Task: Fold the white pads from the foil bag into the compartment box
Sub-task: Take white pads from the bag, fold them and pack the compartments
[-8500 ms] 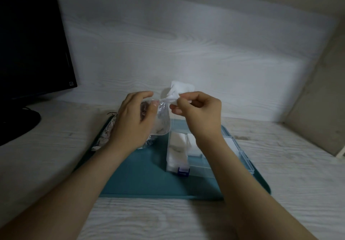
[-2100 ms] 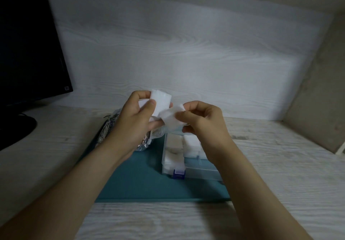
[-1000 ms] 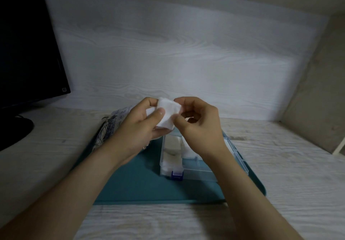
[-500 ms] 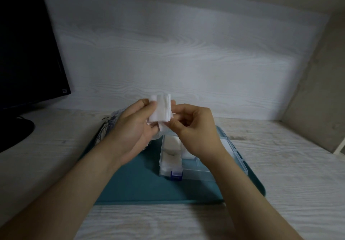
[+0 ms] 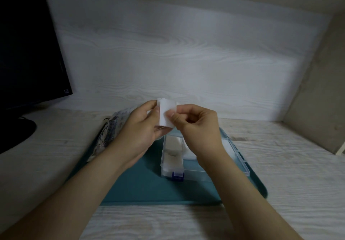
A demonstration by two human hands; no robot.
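Head view: white pad (image 5: pixel 166 113) held upright at frame centre, above far end of compartment box (image 5: pixel 240 157). Pad's left edge pinched by left hand (image 5: pixel 138 129), fingers curled behind. Its lower right corner is pinched by right hand (image 5: pixel 197 127), thumb against forefinger. Box sits on teal tray (image 5: pixel 130 183), folded pads (image 5: pixel 172 146) in its left compartments. Left of hands, foil bag (image 5: pixel 110 131) partly hidden. Upper left: dark monitor (image 5: pixel 28 53).

L. hand (image 5: pixel 139 127) hid much of crinkled printed foil bag (image 5: pixel 113 125), r. hand (image 5: pixel 197 125) & wrist hid mid cells of clear plastic compartment box (image 5: pixel 194 173), black monitor (image 5: pixel 28 53) was cropped at left edge.
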